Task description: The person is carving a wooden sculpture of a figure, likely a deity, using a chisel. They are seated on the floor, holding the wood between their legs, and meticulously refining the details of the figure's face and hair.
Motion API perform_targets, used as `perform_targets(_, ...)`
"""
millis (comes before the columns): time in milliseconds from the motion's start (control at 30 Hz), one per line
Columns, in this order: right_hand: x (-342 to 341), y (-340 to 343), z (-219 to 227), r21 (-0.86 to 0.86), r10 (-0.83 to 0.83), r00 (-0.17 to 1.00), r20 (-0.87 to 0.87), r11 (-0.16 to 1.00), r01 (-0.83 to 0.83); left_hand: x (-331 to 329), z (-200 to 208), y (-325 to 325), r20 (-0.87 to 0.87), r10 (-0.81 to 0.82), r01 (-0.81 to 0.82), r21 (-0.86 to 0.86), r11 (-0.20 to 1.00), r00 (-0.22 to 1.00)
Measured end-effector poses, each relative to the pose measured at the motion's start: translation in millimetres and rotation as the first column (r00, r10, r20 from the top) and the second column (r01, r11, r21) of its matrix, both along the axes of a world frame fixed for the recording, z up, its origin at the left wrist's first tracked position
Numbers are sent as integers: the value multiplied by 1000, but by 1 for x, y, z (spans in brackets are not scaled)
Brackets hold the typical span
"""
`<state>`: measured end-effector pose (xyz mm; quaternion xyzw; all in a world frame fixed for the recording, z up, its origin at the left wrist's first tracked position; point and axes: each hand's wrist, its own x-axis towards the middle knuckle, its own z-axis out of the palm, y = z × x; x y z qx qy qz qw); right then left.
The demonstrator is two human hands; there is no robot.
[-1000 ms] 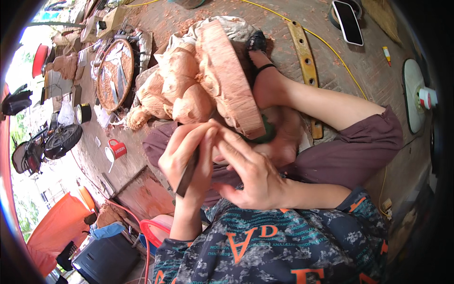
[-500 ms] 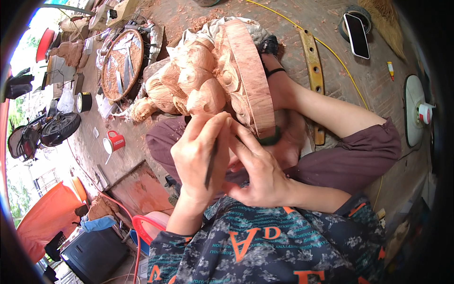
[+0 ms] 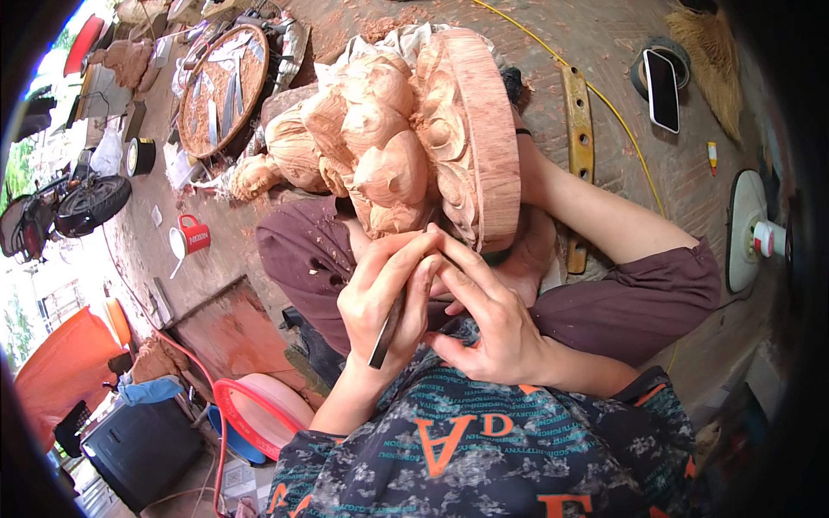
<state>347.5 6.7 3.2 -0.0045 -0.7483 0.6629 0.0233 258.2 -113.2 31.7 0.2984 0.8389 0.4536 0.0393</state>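
Observation:
My left hand [image 3: 384, 298] is closed around a carving chisel [image 3: 388, 332], a thin dark metal bar whose rear end sticks out below the palm. My right hand [image 3: 492, 315] presses its fingertips against those of the left at the chisel's front end; its thumb stands apart below. The working tip is hidden by the fingers. Just beyond the fingertips lies a pale carved wooden sculpture [image 3: 389, 173], with rounded fruit-like shapes, a small head at its left end and a flat reddish base [image 3: 492, 142] at its right. It rests on its side between my legs.
A round woven tray [image 3: 201, 125] with several blades stands at the far left, with a red mug [image 3: 192, 239] nearer. A yellow perforated metal bar [image 3: 580, 164] and a phone [image 3: 661, 91] on a tape roll are to the right. A yellow hose [image 3: 635, 142] crosses the floor.
Both hands and the chisel have drawn back slightly toward me, leaving the carving's lower part more visible. The whole view has shifted a little.

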Motion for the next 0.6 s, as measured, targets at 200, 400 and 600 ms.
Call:
perform_targets(200, -4, -7, 1, 94, -50, 999, -12, 994, 51, -4, -6, 3, -50, 65, -66, -9, 998, 997)
perform_targets(400, -4, -6, 2, 163, -56, 998, -41, 985, 62, -3, -2, 12, -140, 57, -62, -37, 997, 989)
perform_targets(600, -9, -9, 1, 159, -40, 996, -76, 986, 52, -4, -3, 4, -84, 87, -90, -33, 995, 993)
